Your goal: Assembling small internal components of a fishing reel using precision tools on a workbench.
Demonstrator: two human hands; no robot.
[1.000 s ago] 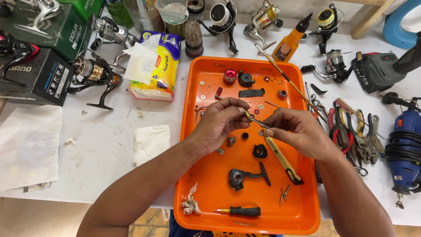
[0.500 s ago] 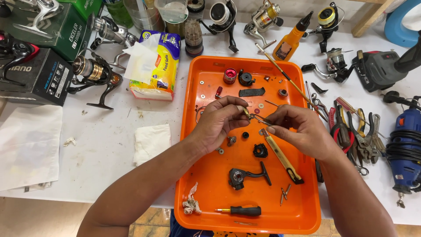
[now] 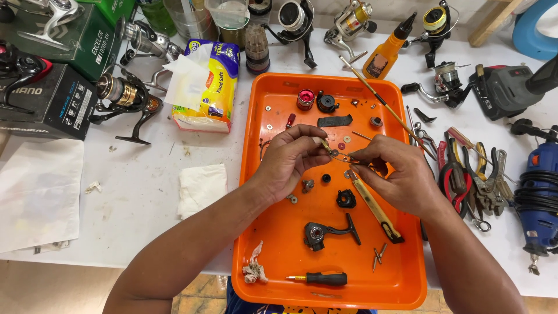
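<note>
Both my hands meet over an orange tray (image 3: 267, 244). My left hand (image 3: 289, 160) pinches a small thin metal part between thumb and fingers. My right hand (image 3: 396, 174) pinches the other end of that part (image 3: 338, 154). A yellow-handled tool (image 3: 375, 208) lies on the tray just under my right hand. Around the hands on the tray lie a black reel handle (image 3: 326, 231), a black gear piece (image 3: 346, 199), a red spool cap (image 3: 306, 99), washers and screws. A small black-handled screwdriver (image 3: 319, 278) lies near the tray's front edge.
Fishing reels (image 3: 125, 96) and reel boxes (image 3: 43, 99) stand at the left and back. A tissue pack (image 3: 206, 84), an orange oil bottle (image 3: 386, 52), pliers (image 3: 465, 174) and a blue rotary tool (image 3: 537, 192) surround the tray. Crumpled tissue (image 3: 200, 187) lies left of it.
My hands stay together over the tray; the fingers have shifted slightly on the small part. Nothing else has moved.
</note>
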